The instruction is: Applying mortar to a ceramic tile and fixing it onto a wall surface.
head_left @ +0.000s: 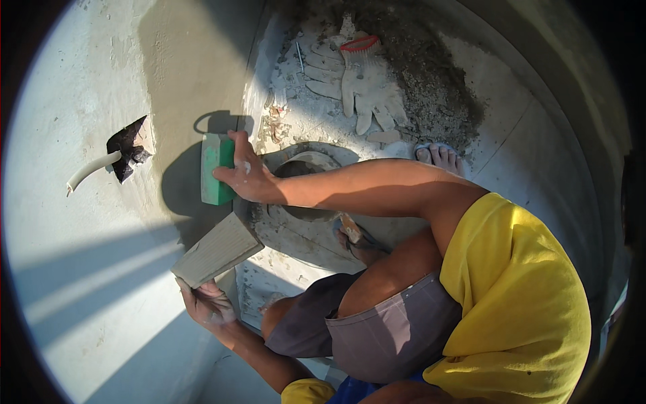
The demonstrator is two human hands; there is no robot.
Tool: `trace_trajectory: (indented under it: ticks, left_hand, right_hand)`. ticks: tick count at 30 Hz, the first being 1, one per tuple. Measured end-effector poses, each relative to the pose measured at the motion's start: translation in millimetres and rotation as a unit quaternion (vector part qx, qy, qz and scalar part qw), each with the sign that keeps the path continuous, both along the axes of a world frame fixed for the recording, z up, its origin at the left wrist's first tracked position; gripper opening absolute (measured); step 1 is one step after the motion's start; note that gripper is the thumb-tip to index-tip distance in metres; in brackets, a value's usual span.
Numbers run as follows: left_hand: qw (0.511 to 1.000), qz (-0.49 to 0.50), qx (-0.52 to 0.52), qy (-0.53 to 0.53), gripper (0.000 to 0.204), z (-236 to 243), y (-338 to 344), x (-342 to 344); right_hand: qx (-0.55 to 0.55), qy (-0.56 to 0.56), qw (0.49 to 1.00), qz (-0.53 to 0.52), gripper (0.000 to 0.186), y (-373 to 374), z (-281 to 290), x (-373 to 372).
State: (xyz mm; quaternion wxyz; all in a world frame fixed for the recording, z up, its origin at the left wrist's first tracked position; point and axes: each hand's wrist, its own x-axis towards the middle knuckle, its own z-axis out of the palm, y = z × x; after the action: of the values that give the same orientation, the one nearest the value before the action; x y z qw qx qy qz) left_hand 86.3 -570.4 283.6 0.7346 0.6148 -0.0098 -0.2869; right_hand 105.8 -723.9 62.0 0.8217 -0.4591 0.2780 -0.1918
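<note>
My right hand (249, 174) grips a green rectangular block (217, 172) with a greyish, smeared face, held up at the wall. The thumb and fingers are closed on its near side. Just below it, my left hand (210, 304) holds a flat grey ribbed board (219, 252) by its lower end, tilted in front of the wall. Pale residue coats both hands. Beside them the wall (178, 81) has a darker, damp-looking grey band. The board's underside and some left fingers are hidden.
A grey conduit (94, 170) sticks out of a jagged wall hole (128, 149). A round bucket (309, 161) stands under my right forearm. Dusty work gloves (369, 87) lie beside loose grey rubble (431, 87). My bare foot (441, 158) rests on the floor.
</note>
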Motion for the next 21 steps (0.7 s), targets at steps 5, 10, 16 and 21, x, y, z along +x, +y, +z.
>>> trace_trajectory:
  ticks: [5, 10, 16, 21]
  left_hand:
    - [0.997, 0.037, 0.043, -0.046, 0.043, 10, 10, -3]
    - [0.996, 0.038, 0.071, -0.037, 0.044, 1, -11, -8]
    - [0.997, 0.056, 0.056, -0.016, 0.045, 7, -16, 0]
    - [0.995, 0.085, 0.051, -0.005, 0.043, 2, -2, -10]
  right_hand:
    - [0.091, 0.019, 0.991, -0.093, 0.073, -29, 3, -7]
    - [0.018, 0.012, 0.980, -0.200, 0.079, -82, -22, 10]
    - [-0.130, -0.078, 0.984, 0.098, 0.077, -27, 12, -44]
    - [-0.223, 0.025, 0.957, 0.185, 0.073, -78, 2, -78]
